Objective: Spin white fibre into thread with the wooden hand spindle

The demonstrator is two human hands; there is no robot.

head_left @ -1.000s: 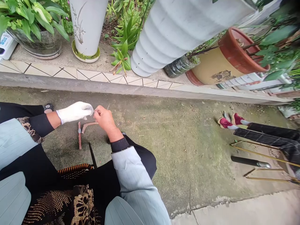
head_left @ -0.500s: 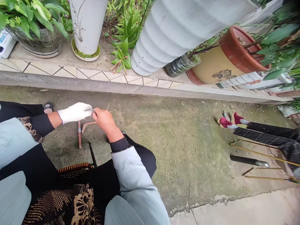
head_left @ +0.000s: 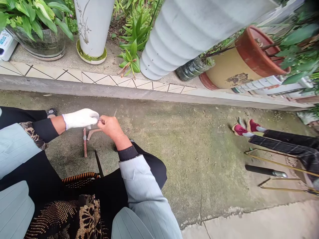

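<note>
My left hand (head_left: 81, 119), in a white knit glove, is closed with its fingertips up against my right hand. My bare right hand (head_left: 112, 127) is closed too, thumb and forefinger pinched on something small and dark that I cannot make out. Just below the glove is a reddish-brown stick (head_left: 85, 146) with a grey band around its upper part. Beside it a paler bent piece of wood (head_left: 93, 133) runs up under my right hand. The hands cover their upper ends, so I cannot tell whether either hand grips them.
A tiled ledge (head_left: 97, 79) carries a white planter (head_left: 94, 26), a ribbed white pot (head_left: 179, 36) and a red-rimmed tan pot (head_left: 226, 68). Between my legs is an orange-and-black woven edge (head_left: 79, 178). At right, another person's red shoes (head_left: 240, 129) rest on the concrete near a metal-framed chair (head_left: 279, 181).
Both hands keep almost the same place and pose. The whole view has shifted very slightly.
</note>
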